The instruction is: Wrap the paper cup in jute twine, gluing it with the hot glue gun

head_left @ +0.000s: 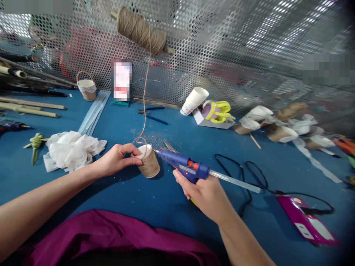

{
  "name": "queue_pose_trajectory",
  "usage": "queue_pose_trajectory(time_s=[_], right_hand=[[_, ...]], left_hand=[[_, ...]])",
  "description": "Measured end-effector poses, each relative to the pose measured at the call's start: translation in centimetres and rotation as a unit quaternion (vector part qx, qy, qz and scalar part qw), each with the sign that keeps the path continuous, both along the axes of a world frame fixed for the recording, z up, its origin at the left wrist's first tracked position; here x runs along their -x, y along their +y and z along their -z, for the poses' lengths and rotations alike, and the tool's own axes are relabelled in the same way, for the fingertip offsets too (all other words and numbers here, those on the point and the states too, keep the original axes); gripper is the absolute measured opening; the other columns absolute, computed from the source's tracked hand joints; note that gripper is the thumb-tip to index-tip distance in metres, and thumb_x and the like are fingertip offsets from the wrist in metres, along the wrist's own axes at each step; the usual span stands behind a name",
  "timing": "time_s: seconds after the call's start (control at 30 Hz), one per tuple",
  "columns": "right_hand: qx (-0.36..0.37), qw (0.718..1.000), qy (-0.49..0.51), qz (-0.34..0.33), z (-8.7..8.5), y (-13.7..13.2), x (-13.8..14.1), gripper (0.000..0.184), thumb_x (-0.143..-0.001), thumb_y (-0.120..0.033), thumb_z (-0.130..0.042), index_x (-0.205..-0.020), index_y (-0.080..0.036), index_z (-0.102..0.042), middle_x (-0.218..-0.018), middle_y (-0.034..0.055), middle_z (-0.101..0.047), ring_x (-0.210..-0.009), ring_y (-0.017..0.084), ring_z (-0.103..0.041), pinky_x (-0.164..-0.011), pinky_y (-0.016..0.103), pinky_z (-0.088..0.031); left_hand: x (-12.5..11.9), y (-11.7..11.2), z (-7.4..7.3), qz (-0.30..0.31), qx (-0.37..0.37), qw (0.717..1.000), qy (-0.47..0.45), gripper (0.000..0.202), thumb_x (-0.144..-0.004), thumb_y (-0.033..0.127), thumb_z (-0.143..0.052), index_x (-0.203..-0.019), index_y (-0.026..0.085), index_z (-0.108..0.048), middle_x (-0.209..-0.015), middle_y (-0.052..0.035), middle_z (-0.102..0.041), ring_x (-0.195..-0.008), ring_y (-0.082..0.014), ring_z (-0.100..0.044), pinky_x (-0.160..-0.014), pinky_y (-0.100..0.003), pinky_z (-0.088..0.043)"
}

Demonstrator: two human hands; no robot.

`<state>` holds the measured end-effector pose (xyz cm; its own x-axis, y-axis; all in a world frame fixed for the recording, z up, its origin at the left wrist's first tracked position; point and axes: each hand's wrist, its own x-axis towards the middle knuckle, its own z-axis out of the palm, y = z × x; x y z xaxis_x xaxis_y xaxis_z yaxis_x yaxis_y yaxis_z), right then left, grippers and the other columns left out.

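My left hand (118, 159) grips a small paper cup (148, 161) wrapped in jute twine, held on its side just above the blue table (155, 199). A strand of twine (145, 92) runs from the cup up to a spool (140, 30) hung on the mesh wall. My right hand (203, 194) holds a blue hot glue gun (184, 167), its nozzle touching the cup's white rim. A clear glue stick (235, 181) pokes out of the gun's back.
White lace fabric (70, 149) lies to the left, with glue sticks (94, 111) and a small finished basket (87, 88) behind it. Stacked white cups (194, 100), yellow scissors (219, 111) and several wrapped cups (280, 125) sit at right. A black cord (249, 177) leads to a purple phone (306, 220).
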<state>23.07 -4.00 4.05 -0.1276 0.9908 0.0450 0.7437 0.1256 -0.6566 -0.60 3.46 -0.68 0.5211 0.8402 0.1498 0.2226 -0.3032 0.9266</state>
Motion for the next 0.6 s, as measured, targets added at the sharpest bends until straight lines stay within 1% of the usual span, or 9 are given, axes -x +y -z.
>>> queue_pose_trajectory(time_s=[0.13, 0.27, 0.43, 0.6], right_hand=[[-0.002, 1.000, 0.006, -0.013, 0.16, -0.04, -0.17, 0.040, -0.083, -0.043, -0.046, -0.050, -0.020, -0.047, -0.038, -0.0025, -0.049, -0.034, 0.012, -0.052, -0.041, 0.023, -0.043], [-0.015, 1.000, -0.005, -0.004, 0.25, 0.10, -0.20, 0.038, -0.083, -0.041, -0.046, -0.051, -0.020, -0.048, -0.037, -0.0030, -0.048, -0.034, 0.011, -0.051, -0.042, 0.023, -0.043], [-0.021, 1.000, 0.002, -0.016, 0.28, -0.02, -0.26, 0.039, -0.083, -0.041, -0.046, -0.051, -0.020, -0.048, -0.037, -0.0033, -0.048, -0.034, 0.011, -0.050, -0.041, 0.022, -0.043], [-0.005, 1.000, -0.004, -0.008, 0.13, 0.07, -0.19, 0.038, -0.083, -0.040, -0.046, -0.051, -0.019, -0.049, -0.038, -0.0029, -0.049, -0.035, 0.011, -0.051, -0.042, 0.023, -0.044]], left_hand=[[0.01, -0.04, 0.01, 0.001, -0.001, 1.000, -0.001, 0.016, -0.075, 0.029, -0.062, -0.077, 0.013, -0.061, -0.078, -0.0030, -0.063, -0.076, -0.0142, -0.057, -0.073, -0.026, -0.043], [0.01, -0.06, 0.05, -0.004, -0.001, 1.000, -0.003, 0.016, -0.075, 0.030, -0.062, -0.077, 0.014, -0.061, -0.078, -0.0028, -0.063, -0.076, -0.0143, -0.057, -0.073, -0.026, -0.043], [0.04, -0.03, 0.20, 0.010, -0.001, 1.000, -0.010, 0.014, -0.075, 0.028, -0.062, -0.078, 0.014, -0.061, -0.078, -0.0024, -0.063, -0.076, -0.0136, -0.057, -0.073, -0.025, -0.043], [0.06, -0.02, 0.13, 0.004, -0.001, 1.000, -0.010, 0.014, -0.075, 0.028, -0.062, -0.077, 0.014, -0.061, -0.077, -0.0020, -0.062, -0.075, -0.0134, -0.056, -0.072, -0.025, -0.043]])
